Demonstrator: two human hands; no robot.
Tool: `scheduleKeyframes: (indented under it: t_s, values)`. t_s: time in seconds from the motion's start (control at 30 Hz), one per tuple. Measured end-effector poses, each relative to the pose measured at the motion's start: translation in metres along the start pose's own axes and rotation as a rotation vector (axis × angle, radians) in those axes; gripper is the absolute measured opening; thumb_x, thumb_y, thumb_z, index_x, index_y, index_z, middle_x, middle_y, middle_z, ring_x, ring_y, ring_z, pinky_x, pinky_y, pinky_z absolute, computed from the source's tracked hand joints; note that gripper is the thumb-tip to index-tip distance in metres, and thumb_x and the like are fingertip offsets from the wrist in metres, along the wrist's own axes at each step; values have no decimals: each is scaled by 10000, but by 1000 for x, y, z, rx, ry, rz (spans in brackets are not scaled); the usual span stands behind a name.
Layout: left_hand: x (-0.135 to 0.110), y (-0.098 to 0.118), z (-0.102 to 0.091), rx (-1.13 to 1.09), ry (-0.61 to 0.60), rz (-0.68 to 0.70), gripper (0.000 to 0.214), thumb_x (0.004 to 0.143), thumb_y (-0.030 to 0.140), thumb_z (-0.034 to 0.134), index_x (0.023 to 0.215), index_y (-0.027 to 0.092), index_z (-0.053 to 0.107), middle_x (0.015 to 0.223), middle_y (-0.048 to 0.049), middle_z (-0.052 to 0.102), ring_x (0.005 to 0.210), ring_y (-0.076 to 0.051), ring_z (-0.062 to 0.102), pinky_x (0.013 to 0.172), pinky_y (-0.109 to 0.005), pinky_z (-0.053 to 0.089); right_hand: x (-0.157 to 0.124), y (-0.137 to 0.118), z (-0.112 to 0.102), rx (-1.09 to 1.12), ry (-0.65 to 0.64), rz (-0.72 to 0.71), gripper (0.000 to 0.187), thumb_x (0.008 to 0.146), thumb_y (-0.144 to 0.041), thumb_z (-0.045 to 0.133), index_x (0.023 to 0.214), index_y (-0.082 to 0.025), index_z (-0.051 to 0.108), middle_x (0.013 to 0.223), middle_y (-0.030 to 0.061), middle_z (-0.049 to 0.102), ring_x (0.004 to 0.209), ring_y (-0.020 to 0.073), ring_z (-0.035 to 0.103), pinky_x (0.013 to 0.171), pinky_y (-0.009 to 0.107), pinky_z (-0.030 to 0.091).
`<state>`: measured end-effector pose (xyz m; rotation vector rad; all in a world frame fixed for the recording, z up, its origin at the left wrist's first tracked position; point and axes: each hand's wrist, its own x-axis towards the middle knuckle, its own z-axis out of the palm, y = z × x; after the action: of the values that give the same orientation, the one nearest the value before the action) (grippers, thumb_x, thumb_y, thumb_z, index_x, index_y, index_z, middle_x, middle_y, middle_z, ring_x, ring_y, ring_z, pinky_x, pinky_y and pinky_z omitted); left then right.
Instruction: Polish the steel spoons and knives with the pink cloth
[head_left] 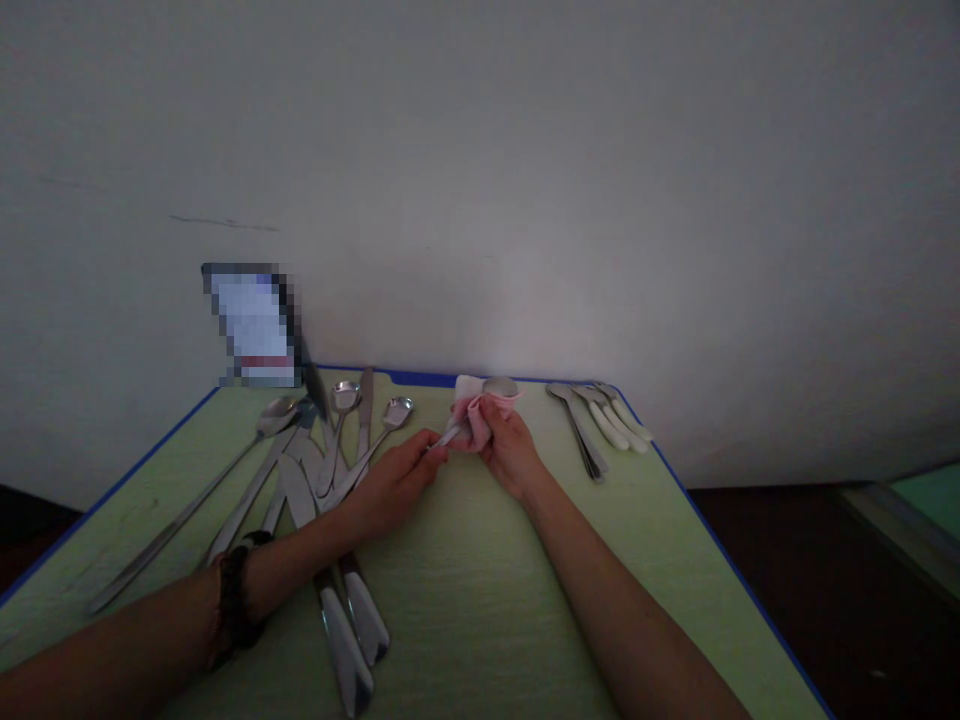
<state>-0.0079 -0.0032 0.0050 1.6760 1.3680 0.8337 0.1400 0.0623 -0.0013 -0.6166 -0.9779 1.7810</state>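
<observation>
My left hand (397, 482) pinches the handle end of a metal spoon (498, 387) whose bowl points toward the wall. My right hand (510, 445) is closed on a pink cloth (472, 415) that is wrapped round the spoon's stem. Both hands rest low over the far middle of the green table (465, 600). A dark bracelet (234, 598) sits on my left wrist.
Several spoons and knives (322, 470) lie scattered at the left, some under my left forearm. A small group of cutlery (596, 420), partly with white handles, lies at the far right. A blurred box (253, 325) stands against the white wall. The table has blue edges.
</observation>
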Motion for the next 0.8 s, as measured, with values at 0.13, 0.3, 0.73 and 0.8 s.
scheduleKeyframes:
  t_s: [0.13, 0.3, 0.73, 0.8]
  values:
    - [1, -3, 1, -41, 12, -17, 285, 876, 450, 346, 770, 201, 437, 591, 63, 388, 542, -121, 378, 511, -240, 307, 2, 1, -2, 10, -4, 11, 361, 696, -520, 661, 762, -167, 638, 781, 9, 647, 712, 129, 584, 629, 275, 543]
    - [0, -4, 1, -70, 10, -24, 283, 884, 449, 350, 793, 198, 445, 582, 68, 378, 521, -114, 360, 486, -229, 295, 2, 0, -6, 71, -61, 41, 337, 716, -490, 661, 804, -165, 650, 812, 23, 679, 748, 149, 613, 699, 318, 552]
    - [1, -15, 5, -237, 27, -49, 285, 896, 460, 354, 782, 204, 409, 558, 88, 335, 467, -86, 289, 441, -197, 261, 5, 0, -7, 248, -110, 130, 322, 903, -421, 432, 989, -174, 619, 1001, 61, 695, 933, 169, 640, 839, 343, 525]
    - [1, -15, 5, -219, 26, -52, 290, 896, 458, 356, 761, 206, 401, 553, 88, 332, 466, -86, 289, 440, -198, 256, 6, -3, -6, 300, -60, 120, 374, 924, -446, 357, 1002, -185, 612, 1010, 54, 695, 934, 164, 643, 840, 340, 524]
